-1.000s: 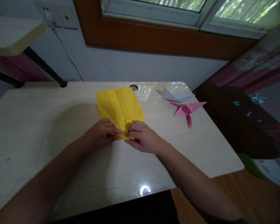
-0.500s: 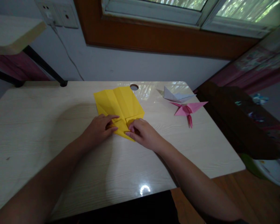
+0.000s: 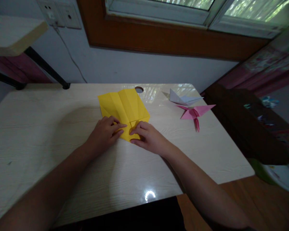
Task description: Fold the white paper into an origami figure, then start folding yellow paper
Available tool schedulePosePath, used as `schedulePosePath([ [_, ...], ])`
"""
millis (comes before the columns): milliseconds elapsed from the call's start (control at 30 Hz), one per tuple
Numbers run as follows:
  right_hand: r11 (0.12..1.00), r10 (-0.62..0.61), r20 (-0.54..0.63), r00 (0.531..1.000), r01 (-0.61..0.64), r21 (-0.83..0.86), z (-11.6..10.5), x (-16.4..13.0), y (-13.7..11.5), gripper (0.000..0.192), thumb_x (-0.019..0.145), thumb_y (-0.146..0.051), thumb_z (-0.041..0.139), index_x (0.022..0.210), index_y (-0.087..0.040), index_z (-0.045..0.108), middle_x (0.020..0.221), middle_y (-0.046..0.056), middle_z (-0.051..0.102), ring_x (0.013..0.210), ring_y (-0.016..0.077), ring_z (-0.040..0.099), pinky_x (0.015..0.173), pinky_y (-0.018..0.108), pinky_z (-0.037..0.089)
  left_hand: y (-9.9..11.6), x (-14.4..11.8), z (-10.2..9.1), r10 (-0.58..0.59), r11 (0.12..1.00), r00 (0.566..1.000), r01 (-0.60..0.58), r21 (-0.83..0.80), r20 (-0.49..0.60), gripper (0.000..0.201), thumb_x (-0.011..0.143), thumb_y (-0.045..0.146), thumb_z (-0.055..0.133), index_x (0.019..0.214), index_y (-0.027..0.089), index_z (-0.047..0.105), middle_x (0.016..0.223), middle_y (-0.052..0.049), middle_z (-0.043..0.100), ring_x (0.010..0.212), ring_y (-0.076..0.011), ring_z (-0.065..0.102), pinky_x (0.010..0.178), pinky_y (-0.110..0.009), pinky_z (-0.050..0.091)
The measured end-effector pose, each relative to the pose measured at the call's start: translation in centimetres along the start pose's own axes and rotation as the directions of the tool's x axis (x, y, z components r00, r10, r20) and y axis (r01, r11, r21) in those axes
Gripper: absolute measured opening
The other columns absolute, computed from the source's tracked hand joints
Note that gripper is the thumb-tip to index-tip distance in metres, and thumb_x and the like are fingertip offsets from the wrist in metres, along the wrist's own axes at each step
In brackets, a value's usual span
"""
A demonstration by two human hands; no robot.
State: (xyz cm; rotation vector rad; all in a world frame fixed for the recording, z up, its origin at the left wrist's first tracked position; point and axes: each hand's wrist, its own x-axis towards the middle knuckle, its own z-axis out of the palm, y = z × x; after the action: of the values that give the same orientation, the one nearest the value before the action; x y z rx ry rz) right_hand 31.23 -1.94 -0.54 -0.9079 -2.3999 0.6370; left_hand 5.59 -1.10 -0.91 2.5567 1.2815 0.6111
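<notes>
A sheet of yellow origami paper point(image 3: 124, 104) lies on the desk, creased lengthwise, with its near part folded. My left hand point(image 3: 107, 131) grips the near left edge, index finger on top and thumb along the edge close to the other fingertips. On the near right, my right hand point(image 3: 148, 138) has its fingertips on the folded flap and its thumb at the near edge of the sheet. The undersides of both hands' grips are partly hidden.
To the right on the desk point(image 3: 207, 154) lie a pink folded-paper figure point(image 3: 194, 113) and a white folded-paper figure point(image 3: 185, 99). A round cable hole point(image 3: 139, 89) sits by the back edge. A raised shelf point(image 3: 14, 33) stands at the back left.
The near tip of the yellow paper has folded up slightly. My left fingers have slid a little to the right, and my right fingers have spread somewhat over the flap.
</notes>
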Motion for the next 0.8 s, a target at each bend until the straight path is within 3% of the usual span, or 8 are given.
schedulePosePath([
  [233,1.000,0.010,-0.101,0.995,-0.008,0.018,0.3,-0.2,0.9,0.032,0.094,-0.033,0.069,0.124,-0.023,0.064,0.121,0.012,0.059,0.116,0.0251,0.059,0.100,0.046,0.053,0.1,0.0,-0.2,0.086,0.996,0.996,-0.087,0.010,0.031,0.029,0.100,0.031,0.055,0.122,0.026,0.073,0.115,-0.009,0.067,0.103,-0.0254,0.056,0.096,-0.046,0.045],
  [533,1.000,-0.005,-0.085,0.996,0.006,0.016,0.2,-0.4,1.1,0.033,0.094,-0.033,0.068,0.126,-0.024,0.065,0.124,0.012,0.059,0.119,0.0262,0.059,0.102,0.049,0.054,0.4,-0.1,-0.1,0.130,0.989,0.990,-0.133,0.064,0.058,0.034,0.100,0.034,0.053,0.127,0.024,0.070,0.126,-0.013,0.065,0.115,-0.0310,0.053,0.105,-0.055,0.041],
  [800,1.000,-0.018,-0.060,0.998,0.019,0.018,0.0,-0.4,0.9,0.036,0.092,-0.032,0.071,0.127,-0.026,0.066,0.125,0.011,0.059,0.118,0.0263,0.059,0.103,0.049,0.053,0.4,-0.1,-0.3,0.109,0.993,0.990,-0.112,0.037,0.086,0.036,0.098,0.038,0.055,0.129,0.026,0.069,0.126,-0.011,0.064,0.117,-0.0308,0.053,0.107,-0.055,0.040],
])
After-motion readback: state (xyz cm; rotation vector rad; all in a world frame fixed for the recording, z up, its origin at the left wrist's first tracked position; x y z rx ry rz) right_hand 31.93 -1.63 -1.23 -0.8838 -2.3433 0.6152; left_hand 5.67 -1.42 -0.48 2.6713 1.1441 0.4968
